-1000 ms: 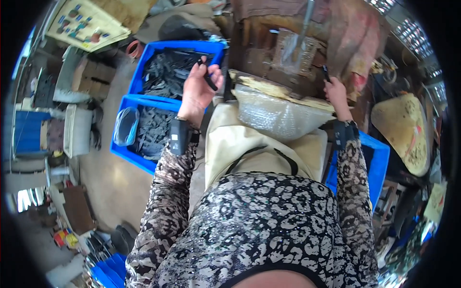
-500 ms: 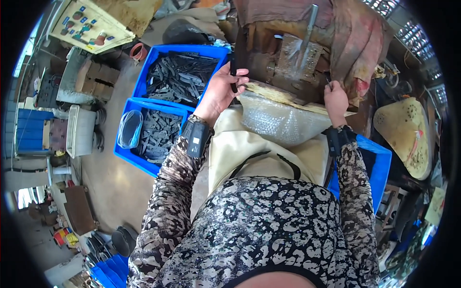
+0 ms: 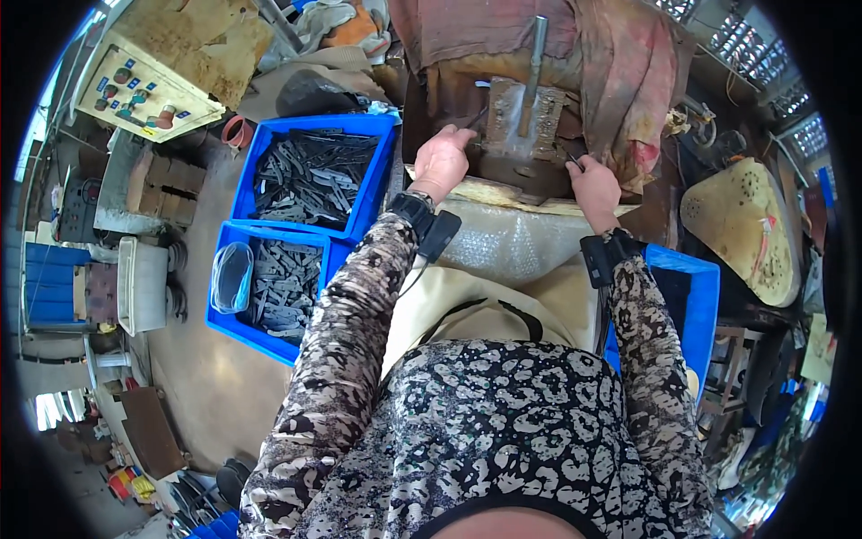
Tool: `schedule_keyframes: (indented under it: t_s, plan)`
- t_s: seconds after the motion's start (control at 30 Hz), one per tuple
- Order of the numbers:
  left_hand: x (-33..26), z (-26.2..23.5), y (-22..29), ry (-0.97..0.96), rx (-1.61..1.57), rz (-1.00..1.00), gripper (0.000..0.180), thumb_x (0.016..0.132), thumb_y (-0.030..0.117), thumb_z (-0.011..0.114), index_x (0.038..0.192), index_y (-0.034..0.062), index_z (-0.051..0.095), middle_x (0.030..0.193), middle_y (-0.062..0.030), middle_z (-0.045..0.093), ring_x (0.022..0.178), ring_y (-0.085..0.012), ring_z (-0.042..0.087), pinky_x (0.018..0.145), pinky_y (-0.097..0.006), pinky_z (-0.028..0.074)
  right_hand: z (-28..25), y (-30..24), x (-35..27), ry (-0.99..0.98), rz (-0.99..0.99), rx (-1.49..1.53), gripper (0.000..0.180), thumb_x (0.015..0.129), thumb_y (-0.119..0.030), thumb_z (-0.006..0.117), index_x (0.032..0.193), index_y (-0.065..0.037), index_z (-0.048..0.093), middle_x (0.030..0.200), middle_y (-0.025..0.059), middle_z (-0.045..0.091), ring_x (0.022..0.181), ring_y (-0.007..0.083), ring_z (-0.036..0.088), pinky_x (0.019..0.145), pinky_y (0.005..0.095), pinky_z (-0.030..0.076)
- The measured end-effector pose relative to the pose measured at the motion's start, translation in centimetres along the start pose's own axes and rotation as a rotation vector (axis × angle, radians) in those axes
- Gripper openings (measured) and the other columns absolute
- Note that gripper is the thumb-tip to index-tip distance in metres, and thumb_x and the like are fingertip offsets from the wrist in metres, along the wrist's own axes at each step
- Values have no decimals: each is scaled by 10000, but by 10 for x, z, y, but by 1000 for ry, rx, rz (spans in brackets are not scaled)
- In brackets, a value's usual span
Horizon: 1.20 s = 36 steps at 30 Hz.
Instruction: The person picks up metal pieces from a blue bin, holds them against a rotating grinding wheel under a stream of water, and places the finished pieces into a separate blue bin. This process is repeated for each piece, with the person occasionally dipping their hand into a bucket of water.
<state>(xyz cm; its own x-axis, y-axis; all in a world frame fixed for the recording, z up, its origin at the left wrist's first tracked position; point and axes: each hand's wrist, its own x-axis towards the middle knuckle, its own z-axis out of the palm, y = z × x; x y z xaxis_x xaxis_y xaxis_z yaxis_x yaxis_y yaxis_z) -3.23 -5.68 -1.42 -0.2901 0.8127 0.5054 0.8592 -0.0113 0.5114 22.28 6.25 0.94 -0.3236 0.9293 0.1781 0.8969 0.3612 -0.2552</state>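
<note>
My left hand (image 3: 443, 162) is closed, its fingers reaching over the near edge of a wet brown work basin (image 3: 440, 99). A thin dark strip (image 3: 479, 118) shows at its fingertips, mostly hidden by the hand. My right hand (image 3: 594, 190) is pinched over the basin's right side, on a small, thin thing too small to name. Between the hands stands a wet, pitted metal block (image 3: 549, 121), with a grey metal pipe (image 3: 537, 58) rising over it. A worn wooden board (image 3: 512, 194) edges the basin, above bubble wrap (image 3: 498, 244).
Two blue crates of dark strips stand at left, a far crate (image 3: 382, 171) and a near crate (image 3: 269, 340). Another blue crate (image 3: 705, 305) is by my right forearm. Reddish cloth (image 3: 620, 72) drapes the basin. A control box (image 3: 135, 99) stands far left.
My left hand has moved from beside the far crate to the right, over the basin, taking the dark strip with it. My right hand stays at the basin's right side. The view has shifted.
</note>
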Motion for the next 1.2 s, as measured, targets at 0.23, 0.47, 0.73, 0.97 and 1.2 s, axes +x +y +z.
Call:
schedule_keyframes:
  t_s: [0.23, 0.47, 0.73, 0.97, 1.2]
  plan:
    - [-1, 7, 1, -22, 129, -73, 179, 828, 94, 547, 905, 166, 691, 868, -85, 628, 825, -303, 629, 698, -415, 515, -2, 2, 0, 28, -16, -10, 261, 851, -384, 630, 877, -129, 678, 843, 136, 682, 805, 351, 652, 671, 460, 517]
    - [-1, 6, 0, -30, 172, -79, 190, 836, 99, 530, 901, 165, 697, 865, -85, 630, 824, -301, 631, 701, -412, 517, -4, -2, 0, 19, -24, -13, 275, 849, -393, 634, 861, -121, 674, 830, 135, 680, 796, 351, 651, 663, 463, 516]
    - [0, 6, 1, -37, 182, -89, 185, 828, 100, 538, 899, 162, 697, 859, -82, 631, 821, -299, 632, 702, -411, 518, -3, -2, 1, 28, -31, -22, 317, 844, -423, 638, 808, -108, 646, 791, 148, 672, 780, 357, 649, 656, 470, 513]
    - [0, 5, 2, -46, 192, -100, 176, 818, 106, 548, 895, 159, 698, 865, -79, 630, 828, -296, 632, 705, -412, 519, -5, -3, 1, -9, -34, -41, 363, 839, -455, 636, 788, -95, 630, 785, 152, 669, 782, 363, 647, 659, 473, 513]
    - [0, 4, 3, -48, 190, -101, 177, 814, 109, 552, 901, 158, 699, 876, -78, 631, 834, -295, 632, 709, -411, 520, -4, -2, 3, -23, -28, -69, 348, 846, -439, 626, 794, -94, 635, 810, 152, 672, 799, 362, 646, 666, 474, 512]
